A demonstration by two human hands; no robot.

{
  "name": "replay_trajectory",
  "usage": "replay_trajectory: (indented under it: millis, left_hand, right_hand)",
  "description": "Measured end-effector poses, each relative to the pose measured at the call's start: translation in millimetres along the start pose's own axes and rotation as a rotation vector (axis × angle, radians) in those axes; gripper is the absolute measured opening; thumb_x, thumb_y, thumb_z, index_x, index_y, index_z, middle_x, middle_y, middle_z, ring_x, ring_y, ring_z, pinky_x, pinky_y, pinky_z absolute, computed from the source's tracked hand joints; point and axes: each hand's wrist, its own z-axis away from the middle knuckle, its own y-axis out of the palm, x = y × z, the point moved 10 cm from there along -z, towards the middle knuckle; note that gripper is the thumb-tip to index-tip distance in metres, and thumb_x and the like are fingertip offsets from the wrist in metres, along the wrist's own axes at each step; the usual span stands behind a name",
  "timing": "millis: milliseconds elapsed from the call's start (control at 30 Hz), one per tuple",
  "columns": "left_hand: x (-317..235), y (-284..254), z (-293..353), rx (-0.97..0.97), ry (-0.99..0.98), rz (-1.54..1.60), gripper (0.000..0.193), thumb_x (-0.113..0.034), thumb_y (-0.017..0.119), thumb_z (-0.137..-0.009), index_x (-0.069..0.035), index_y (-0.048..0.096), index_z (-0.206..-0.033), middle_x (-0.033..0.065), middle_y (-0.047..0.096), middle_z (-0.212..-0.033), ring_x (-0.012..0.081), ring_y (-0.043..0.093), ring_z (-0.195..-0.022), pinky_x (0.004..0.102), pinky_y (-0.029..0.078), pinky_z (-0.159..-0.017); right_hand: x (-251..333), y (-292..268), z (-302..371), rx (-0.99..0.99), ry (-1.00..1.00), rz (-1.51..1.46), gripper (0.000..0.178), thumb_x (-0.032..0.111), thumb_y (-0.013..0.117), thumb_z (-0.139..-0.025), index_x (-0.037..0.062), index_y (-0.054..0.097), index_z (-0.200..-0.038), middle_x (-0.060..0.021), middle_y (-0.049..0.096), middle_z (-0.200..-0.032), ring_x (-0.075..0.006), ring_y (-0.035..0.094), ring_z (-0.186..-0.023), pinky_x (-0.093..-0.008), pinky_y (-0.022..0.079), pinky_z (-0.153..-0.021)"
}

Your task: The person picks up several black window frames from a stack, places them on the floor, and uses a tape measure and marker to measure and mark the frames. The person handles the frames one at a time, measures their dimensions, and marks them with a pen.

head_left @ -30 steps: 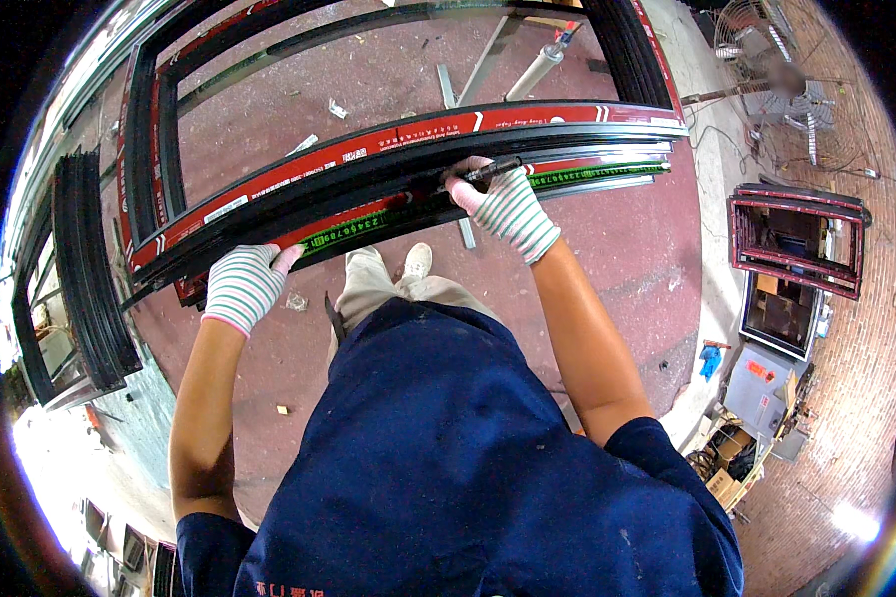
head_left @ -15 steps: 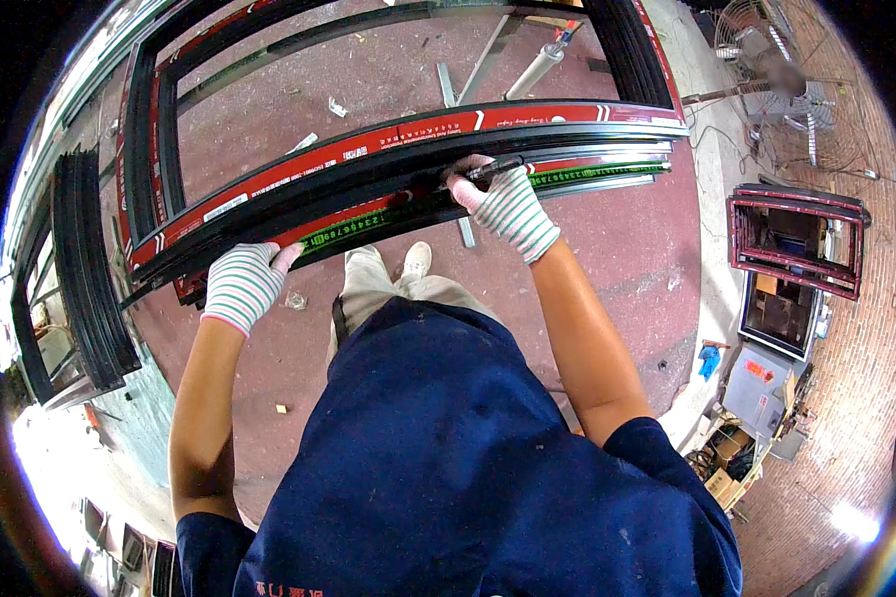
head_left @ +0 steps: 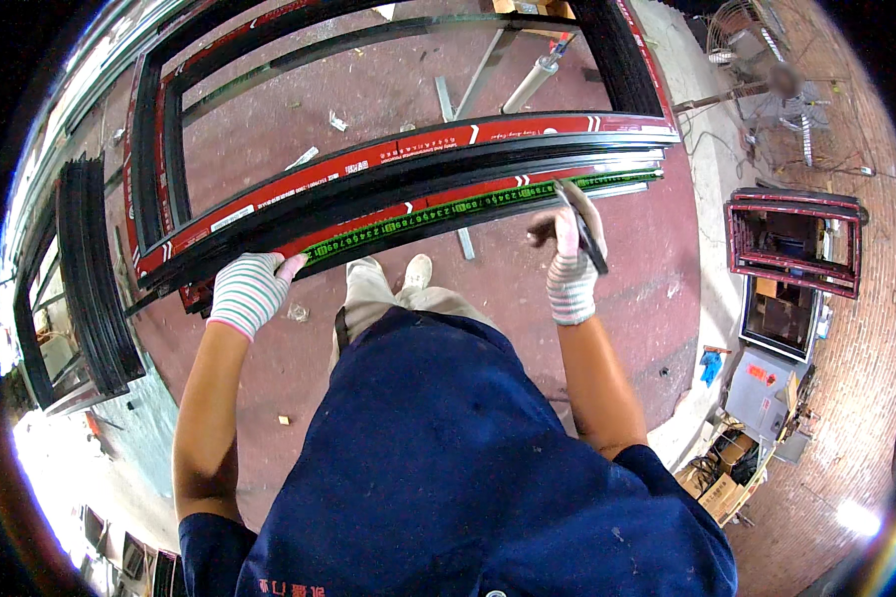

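Note:
A bright green tape measure blade (head_left: 438, 213) with dark markings stretches along a black metal profile with a red film strip, at the near side of a large black frame (head_left: 329, 164). At the blade's left end, my left hand (head_left: 249, 293), in a striped knit glove, is closed with its thumb on the blade and its fingers round the profile's near edge. My right hand (head_left: 571, 261), gloved alike, is raised just off the profile near the blade's right part. Its fingers close round a slim black pen (head_left: 589, 234).
Beyond the profile stands a white sealant-like tube (head_left: 533, 86) on the reddish floor. A stack of black profiles (head_left: 98, 274) is at the left. On the right are a pedestal fan (head_left: 782, 85), red-black frames (head_left: 794, 244) and a grey box (head_left: 762, 393).
My right hand has moved right and nearer to me, off the profile, carrying the pen. More of the green blade is uncovered. My left hand stays at the blade's left end.

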Motion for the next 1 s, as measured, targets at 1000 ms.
replay_trajectory:
  millis: [1000]
  left_hand:
    - [-5.3, -68.9, 111.6, -0.773, 0.166, 2.177, 0.034, -0.031, 0.047, -0.106, -0.002, 0.062, -0.102, 0.0123, 0.065, -0.088, 0.0252, 0.065, -0.088, 0.0445, 0.052, -0.092]
  right_hand:
    - [59.2, 123.7, 64.4, 0.878, -0.061, 0.614, 0.047, 0.03, 0.076, -0.085, 0.0067, 0.052, -0.117, -0.014, 0.066, -0.095, -0.0278, 0.068, -0.092, -0.0404, 0.054, -0.082]
